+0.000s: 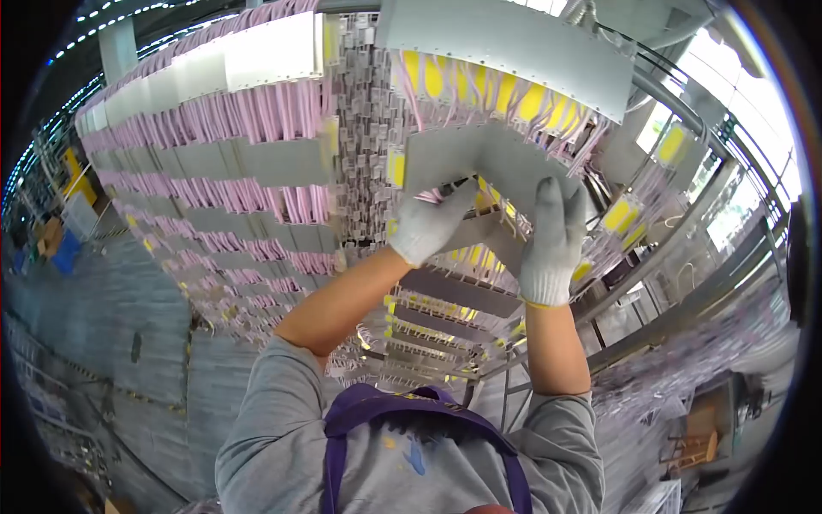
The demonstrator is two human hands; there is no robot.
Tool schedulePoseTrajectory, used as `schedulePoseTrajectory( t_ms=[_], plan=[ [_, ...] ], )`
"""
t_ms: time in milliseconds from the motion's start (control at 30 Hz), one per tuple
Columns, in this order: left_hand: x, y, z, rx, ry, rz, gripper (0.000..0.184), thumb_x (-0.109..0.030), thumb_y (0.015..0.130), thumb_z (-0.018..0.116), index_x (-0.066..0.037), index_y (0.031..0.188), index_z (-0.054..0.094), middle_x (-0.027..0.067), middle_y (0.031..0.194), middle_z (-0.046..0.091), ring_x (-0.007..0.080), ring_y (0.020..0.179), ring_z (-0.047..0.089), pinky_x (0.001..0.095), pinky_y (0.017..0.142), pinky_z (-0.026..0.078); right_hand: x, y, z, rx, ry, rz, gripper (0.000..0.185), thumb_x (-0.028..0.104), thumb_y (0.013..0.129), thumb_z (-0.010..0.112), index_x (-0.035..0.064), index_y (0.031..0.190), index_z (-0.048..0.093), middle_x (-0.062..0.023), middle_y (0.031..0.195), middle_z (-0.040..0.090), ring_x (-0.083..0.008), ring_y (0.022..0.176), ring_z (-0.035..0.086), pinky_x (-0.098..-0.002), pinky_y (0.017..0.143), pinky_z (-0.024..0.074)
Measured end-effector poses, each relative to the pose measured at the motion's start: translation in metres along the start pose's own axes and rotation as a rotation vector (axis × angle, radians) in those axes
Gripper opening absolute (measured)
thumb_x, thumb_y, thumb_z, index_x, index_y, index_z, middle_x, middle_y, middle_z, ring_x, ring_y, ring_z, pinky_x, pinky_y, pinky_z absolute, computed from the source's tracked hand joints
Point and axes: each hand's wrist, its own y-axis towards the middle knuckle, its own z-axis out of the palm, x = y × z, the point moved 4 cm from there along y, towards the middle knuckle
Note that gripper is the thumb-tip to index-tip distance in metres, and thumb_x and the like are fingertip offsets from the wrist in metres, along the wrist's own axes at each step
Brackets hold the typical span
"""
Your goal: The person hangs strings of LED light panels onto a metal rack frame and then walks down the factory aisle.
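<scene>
My left hand [435, 224], in a white glove, reaches up to the lower edge of a grey metal panel [441, 158]. Its fingers are curled, and what they grip is hidden. A few pink cords [431, 196] show right beside those fingers. My right hand [553, 244], gloved too, has its fingers stretched upward along the right end of the panel, palm turned inward. Between the two hands, yellow strips [488, 193] and thin cords show in a gap under the panel.
Left stands a tall rack with rows of pink cords [282, 111] and grey plates [287, 163]. A pale cover [514, 51] hangs above, with yellow pieces below it. A curved metal rail [634, 278] runs along the right. Further off are a blue bin [65, 250] and a wooden stool [692, 449].
</scene>
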Motion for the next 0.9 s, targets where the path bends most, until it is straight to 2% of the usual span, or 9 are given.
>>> schedulePoseTrajectory(
  t_ms=[133, 233, 300, 433, 533, 600, 700, 833, 900],
  plan=[
    [0.008, -0.004, -0.034, 0.056, -0.43, -0.31, 0.024, -0.018, 0.092, 0.066, -0.006, 0.112, 0.067, 0.0023, 0.099, 0.071, 0.0119, 0.084, 0.064, 0.0314, 0.075, 0.053, -0.017, 0.032, -0.018, 0.155, 0.163, 0.203, 0.043, 0.032, 0.096, 0.063, -0.0029, 0.121, 0.057, -0.0075, 0.11, 0.063, -0.0137, 0.1, 0.057, -0.0299, 0.091, 0.0446],
    [0.012, -0.016, -0.046, 0.094, -0.573, -0.352, 0.042, -0.017, 0.092, 0.067, 0.0, 0.129, 0.056, 0.0114, 0.126, 0.061, 0.0176, 0.118, 0.055, 0.0347, 0.104, 0.042, -0.024, 0.046, -0.02, 0.216, 0.226, 0.288, 0.051, 0.036, 0.094, 0.065, -0.0052, 0.122, 0.057, -0.0076, 0.114, 0.064, -0.0146, 0.102, 0.059, -0.0282, 0.092, 0.045],
    [0.006, -0.021, -0.057, 0.275, -0.745, -0.276, 0.044, -0.015, 0.091, 0.066, 0.0, 0.131, 0.054, 0.0108, 0.127, 0.06, 0.0184, 0.119, 0.055, 0.0344, 0.104, 0.042, -0.024, 0.053, -0.028, 0.289, 0.215, 0.359, 0.053, 0.034, 0.094, 0.066, -0.0066, 0.126, 0.055, -0.0097, 0.118, 0.064, -0.0164, 0.106, 0.059, -0.028, 0.095, 0.0438],
    [-0.037, 0.011, -0.103, 0.281, -0.903, -0.031, 0.058, -0.023, 0.093, 0.058, 0.002, 0.142, 0.04, 0.0133, 0.137, 0.052, 0.0246, 0.127, 0.05, 0.0397, 0.106, 0.042, 0.031, 0.086, -0.037, 0.358, 0.391, 0.178, 0.062, 0.045, 0.102, 0.044, -0.0088, 0.132, 0.048, -0.0165, 0.122, 0.063, -0.0225, 0.107, 0.062, -0.0338, 0.097, 0.0458],
    [-0.081, 0.071, -0.116, 0.101, -0.6, 0.029, 0.067, -0.031, 0.091, 0.061, 0.003, 0.143, 0.038, 0.0136, 0.137, 0.051, 0.0238, 0.128, 0.049, 0.0389, 0.106, 0.041, 0.062, 0.123, -0.024, 0.478, 0.478, 0.169, 0.061, 0.043, 0.1, 0.049, -0.0095, 0.132, 0.048, -0.0165, 0.122, 0.062, -0.0236, 0.102, 0.064, -0.0359, 0.09, 0.0514],
    [-0.112, 0.091, -0.109, -0.041, -0.049, -0.011, 0.062, -0.038, 0.091, 0.063, 0.003, 0.135, 0.048, 0.0132, 0.124, 0.059, 0.0229, 0.11, 0.057, 0.0332, 0.096, 0.044, 0.076, 0.13, -0.008, 0.426, 0.08, 0.139, 0.057, 0.036, 0.096, 0.058, -0.0086, 0.131, 0.049, -0.0159, 0.115, 0.064, -0.0218, 0.095, 0.065, -0.0344, 0.081, 0.0551],
    [-0.149, 0.094, -0.097, 0.063, 0.387, 0.102, 0.053, -0.035, 0.091, 0.062, 0.006, 0.123, 0.056, 0.0115, 0.115, 0.063, 0.0189, 0.098, 0.058, 0.0297, 0.09, 0.045, 0.099, 0.127, 0.002, 0.407, -0.09, 0.136, 0.048, 0.028, 0.093, 0.062, -0.0066, 0.124, 0.053, -0.0114, 0.102, 0.066, -0.0161, 0.08, 0.066, -0.0283, 0.067, 0.0558],
    [-0.166, 0.12, -0.106, 0.12, 0.279, 0.212, 0.031, -0.016, 0.091, 0.061, 0.009, 0.108, 0.06, 0.0114, 0.114, 0.063, 0.0165, 0.096, 0.059, 0.0303, 0.087, 0.047, 0.103, 0.147, 0.015, 0.359, -0.043, 0.087, 0.043, 0.029, 0.093, 0.062, -0.006, 0.118, 0.058, -0.0087, 0.093, 0.066, -0.0142, 0.073, 0.064, -0.0263, 0.063, 0.0544],
    [-0.176, 0.123, -0.102, 0.056, 0.316, 0.267, 0.038, -0.023, 0.094, 0.058, 0.005, 0.119, 0.057, 0.0109, 0.114, 0.063, 0.0176, 0.098, 0.06, 0.0323, 0.087, 0.048, 0.105, 0.159, 0.02, 0.324, 0.055, -0.057, 0.043, 0.027, 0.094, 0.063, -0.008, 0.119, 0.056, -0.0118, 0.102, 0.067, -0.0174, 0.077, 0.065, -0.0284, 0.069, 0.0552]
  ],
)
